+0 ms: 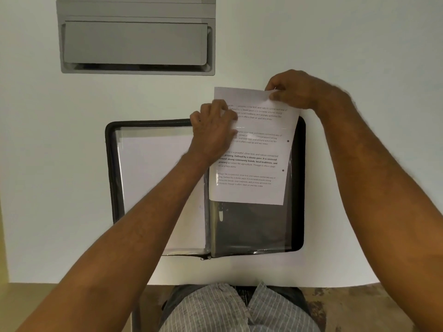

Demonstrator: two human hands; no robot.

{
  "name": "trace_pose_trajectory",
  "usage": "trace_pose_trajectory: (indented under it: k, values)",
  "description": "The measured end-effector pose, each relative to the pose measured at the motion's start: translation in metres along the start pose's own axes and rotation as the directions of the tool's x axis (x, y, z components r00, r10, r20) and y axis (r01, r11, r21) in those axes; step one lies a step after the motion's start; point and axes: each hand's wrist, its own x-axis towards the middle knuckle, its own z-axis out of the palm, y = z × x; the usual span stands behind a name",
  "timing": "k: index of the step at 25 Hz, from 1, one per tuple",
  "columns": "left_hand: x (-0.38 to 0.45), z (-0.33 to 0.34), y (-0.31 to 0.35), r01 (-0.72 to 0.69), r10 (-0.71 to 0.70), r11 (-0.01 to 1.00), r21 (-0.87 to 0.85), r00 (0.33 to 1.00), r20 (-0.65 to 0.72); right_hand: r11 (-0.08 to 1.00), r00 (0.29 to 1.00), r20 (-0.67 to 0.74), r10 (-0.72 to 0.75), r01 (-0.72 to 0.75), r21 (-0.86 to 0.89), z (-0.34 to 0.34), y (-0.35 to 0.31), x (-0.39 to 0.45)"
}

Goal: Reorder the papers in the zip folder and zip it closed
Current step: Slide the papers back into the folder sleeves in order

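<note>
Both hands hold one printed sheet (249, 159) over the open zip folder (297, 188): right hand (294, 91) pinches its top corner, left hand (214, 130) grips its left edge.

A printed sheet of paper (251, 161) is showing four paragraphs of small black text. The third, partly bold, is reading "Defined by a slower pace, it is centered around strong community bonds, local traditions." The fourth is starting "Village life is a peaceful, close-knit." The upper two are mostly too blurred to read.

Office: white desk (72, 164), grey cable hatch (136, 41).
</note>
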Motion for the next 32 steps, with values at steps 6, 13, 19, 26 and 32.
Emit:
trace_pose_trajectory:
  k: [6,13,19,26,32]
  values:
    - [0.008,0.013,0.010,-0.032,0.028,0.996,0.081,0.998,0.050,1.000,1.000,0.016,0.002,-0.001,-0.031,0.002,-0.003,0.002]
    - [0.003,0.020,0.021,-0.096,0.095,0.993,0.074,0.995,0.019,0.997,0.996,0.093,0.012,-0.005,-0.078,-0.002,-0.012,0.008]
    - [0.003,0.029,0.022,-0.152,0.152,0.983,0.098,0.988,0.015,0.981,0.983,0.171,0.066,-0.032,-0.192,0.006,-0.018,0.014]
    - [-0.003,0.031,0.032,-0.113,0.114,0.989,0.098,0.994,0.005,0.990,0.992,0.117,0.044,-0.027,-0.139,0.008,-0.021,0.011]
    - [0.000,0.033,0.042,-0.119,0.120,0.983,0.136,0.993,0.001,0.994,0.996,0.080,-0.026,0.034,-0.104,0.021,-0.024,0.011]
